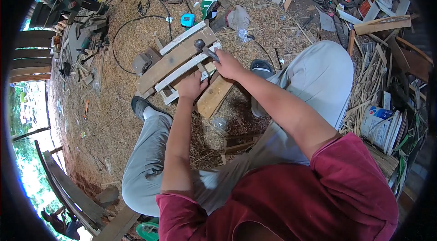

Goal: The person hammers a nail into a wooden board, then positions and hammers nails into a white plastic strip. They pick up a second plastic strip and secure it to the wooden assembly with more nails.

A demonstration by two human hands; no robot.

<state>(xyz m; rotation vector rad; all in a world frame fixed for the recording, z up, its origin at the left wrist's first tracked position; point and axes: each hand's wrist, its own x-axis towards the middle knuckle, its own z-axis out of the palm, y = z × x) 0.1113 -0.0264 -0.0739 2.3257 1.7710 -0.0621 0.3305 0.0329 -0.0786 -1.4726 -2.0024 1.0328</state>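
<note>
A hammer (210, 53) is in my right hand (229, 66), its rounded metal head over a brown board of a small slatted wooden frame (175, 61). The frame has whitish slats along both sides of the wide board. My left hand (191, 86) is closed at the near side of the frame, fingers around its wood just below a whitish slat; the fingertips are partly hidden. Under the frame's near right side lies a thick wooden block (215, 95). A grey stone-like block (144, 62) sits by its left end.
Past the frame lie a teal tape measure (187, 20), a green and white packet (209, 5) and a work glove (238, 17). Wood shavings cover the ground. A white bucket (380, 125) and scrap wood stand at right. A thin black cable (119, 36) loops at left.
</note>
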